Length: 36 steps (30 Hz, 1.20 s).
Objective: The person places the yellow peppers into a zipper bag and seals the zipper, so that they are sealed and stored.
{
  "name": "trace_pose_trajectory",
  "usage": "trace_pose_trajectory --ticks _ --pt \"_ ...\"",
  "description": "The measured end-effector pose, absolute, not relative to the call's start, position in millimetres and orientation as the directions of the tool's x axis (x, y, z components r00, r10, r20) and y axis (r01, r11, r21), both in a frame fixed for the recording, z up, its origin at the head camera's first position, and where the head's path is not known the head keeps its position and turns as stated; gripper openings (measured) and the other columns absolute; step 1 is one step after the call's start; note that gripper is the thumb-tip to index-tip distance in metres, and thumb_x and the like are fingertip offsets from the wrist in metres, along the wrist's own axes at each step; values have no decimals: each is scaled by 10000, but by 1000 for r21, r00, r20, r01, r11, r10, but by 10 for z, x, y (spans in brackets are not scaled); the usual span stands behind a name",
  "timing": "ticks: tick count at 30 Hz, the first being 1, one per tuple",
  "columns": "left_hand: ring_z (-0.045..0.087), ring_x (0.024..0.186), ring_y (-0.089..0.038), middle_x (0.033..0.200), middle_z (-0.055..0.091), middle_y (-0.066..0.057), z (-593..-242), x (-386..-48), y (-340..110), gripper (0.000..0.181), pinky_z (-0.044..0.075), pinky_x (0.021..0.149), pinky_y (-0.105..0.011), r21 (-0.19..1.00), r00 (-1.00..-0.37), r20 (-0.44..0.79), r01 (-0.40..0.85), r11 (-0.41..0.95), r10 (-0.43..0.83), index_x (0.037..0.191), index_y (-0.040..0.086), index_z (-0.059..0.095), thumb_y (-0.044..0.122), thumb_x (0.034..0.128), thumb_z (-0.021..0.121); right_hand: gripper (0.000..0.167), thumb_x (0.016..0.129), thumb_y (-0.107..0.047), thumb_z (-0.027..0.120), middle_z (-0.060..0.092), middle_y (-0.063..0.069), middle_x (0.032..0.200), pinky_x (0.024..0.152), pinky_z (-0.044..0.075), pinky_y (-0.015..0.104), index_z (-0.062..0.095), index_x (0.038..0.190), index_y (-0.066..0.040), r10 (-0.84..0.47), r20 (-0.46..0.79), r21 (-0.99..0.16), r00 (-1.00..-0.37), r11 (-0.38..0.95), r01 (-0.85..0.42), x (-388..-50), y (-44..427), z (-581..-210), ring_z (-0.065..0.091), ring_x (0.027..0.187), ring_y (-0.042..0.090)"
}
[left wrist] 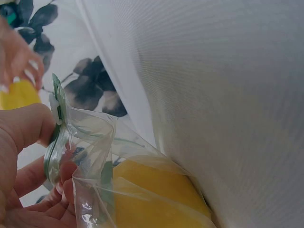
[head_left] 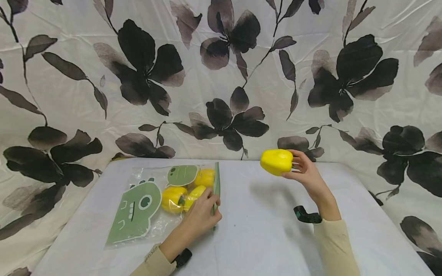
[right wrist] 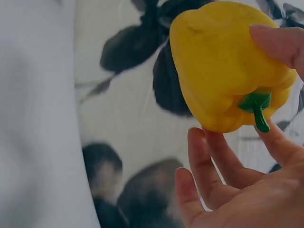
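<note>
A yellow bell pepper (head_left: 276, 162) with a green stem, seen close in the right wrist view, is held above the table between the thumb and fingers of my right hand (head_left: 310, 183). My left hand (head_left: 200, 215) pinches the green zip edge (head_left: 216, 180) of a clear zip bag (head_left: 138, 214), which lies on the left half of the table. Three yellow peppers (head_left: 172, 199) show through the bag, one partly behind the hand. In the left wrist view, a small white slider (left wrist: 54, 108) sits on the zip edge beside the thumb, and clear plastic covers a pepper (left wrist: 152, 194).
The table has a white cover (head_left: 252, 237). A pale cloth (head_left: 221, 84) with dark flowers hangs behind it. Green cartoon creatures are printed on the bag. Each wrist carries a black device (head_left: 307, 215).
</note>
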<state>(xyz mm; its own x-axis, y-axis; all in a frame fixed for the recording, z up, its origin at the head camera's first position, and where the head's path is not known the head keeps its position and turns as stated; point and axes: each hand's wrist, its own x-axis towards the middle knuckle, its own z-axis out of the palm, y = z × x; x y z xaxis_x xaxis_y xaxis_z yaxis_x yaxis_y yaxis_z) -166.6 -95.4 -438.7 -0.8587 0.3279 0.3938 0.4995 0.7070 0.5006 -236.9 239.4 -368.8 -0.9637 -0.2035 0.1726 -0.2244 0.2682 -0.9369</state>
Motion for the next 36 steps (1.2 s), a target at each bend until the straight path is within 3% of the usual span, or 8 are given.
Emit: trace_pose_trajectory --ticks 9,14,21,28,36 --pt "441 627 -94 882 390 26 -4376 -1672 -959 180 430 531 -175 499 -868 376 485 718 325 852 81 629 -13 731 724 728 831 19 709 409 185 1361 1034 348 518 351 1457 -82 -259 152 -983 -954 60 -173 -2561 1712 -3816 432 1235 343" --pt "451 644 -101 888 394 32 -4361 -1668 -970 175 437 544 -185 515 -881 346 466 719 323 863 85 633 -4 739 718 709 822 15 699 393 200 1377 1033 364 494 371 1442 -93 -294 71 -997 -953 5 -76 -2615 1452 -4061 475 1164 349" --pt "437 637 -99 882 383 36 -4335 -1661 -975 180 420 534 -200 522 -882 340 466 714 327 871 86 632 0 743 724 660 801 -4 710 445 218 1361 996 391 469 454 1401 -106 -315 -73 -996 -946 71 53 -2690 1298 -4486 452 1192 361" --pt "427 620 -88 868 387 39 -4350 -1672 -972 168 414 530 -196 488 -866 360 491 722 346 856 87 641 20 735 737 652 768 -49 752 548 169 1251 1006 330 531 506 1368 -111 -422 -64 -989 -904 150 -1 -2672 1193 -4629 538 1091 315" --pt "438 687 -98 877 396 38 -4389 -1680 -981 172 429 575 -201 472 -829 401 551 688 389 845 86 641 1 727 734 649 776 -20 756 551 164 1281 980 417 451 507 1373 -68 -487 29 -987 -873 122 -101 -2637 1045 -4668 582 1088 309"
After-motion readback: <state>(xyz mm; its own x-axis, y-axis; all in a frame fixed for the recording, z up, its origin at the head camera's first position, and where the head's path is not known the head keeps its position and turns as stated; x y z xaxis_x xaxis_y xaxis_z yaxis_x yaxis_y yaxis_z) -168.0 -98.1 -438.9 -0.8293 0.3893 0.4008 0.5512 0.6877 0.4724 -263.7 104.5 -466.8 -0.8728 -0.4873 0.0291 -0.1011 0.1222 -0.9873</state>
